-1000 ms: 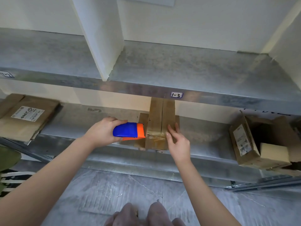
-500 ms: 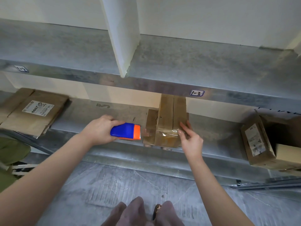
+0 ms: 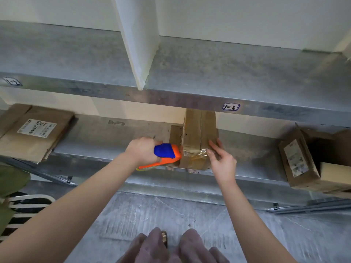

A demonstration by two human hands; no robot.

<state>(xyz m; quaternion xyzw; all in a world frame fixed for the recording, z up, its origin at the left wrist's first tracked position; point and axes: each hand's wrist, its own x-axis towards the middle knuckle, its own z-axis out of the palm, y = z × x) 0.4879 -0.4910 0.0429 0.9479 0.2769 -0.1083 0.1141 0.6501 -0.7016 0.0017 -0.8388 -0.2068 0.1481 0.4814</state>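
Dispenser sat clamped in left hand, right hand flat on box. Pulling taut looked wisest.

Labelled flat parcel left — open carton right, same shelf.

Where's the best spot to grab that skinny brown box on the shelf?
Probably its front end, coming from the front. The cardboard box is narrow enough to pinch across its two long sides, and it runs back under the upper shelf, so its back is out of reach. The right hand touches its right side; the tape dispenser crowds its left.
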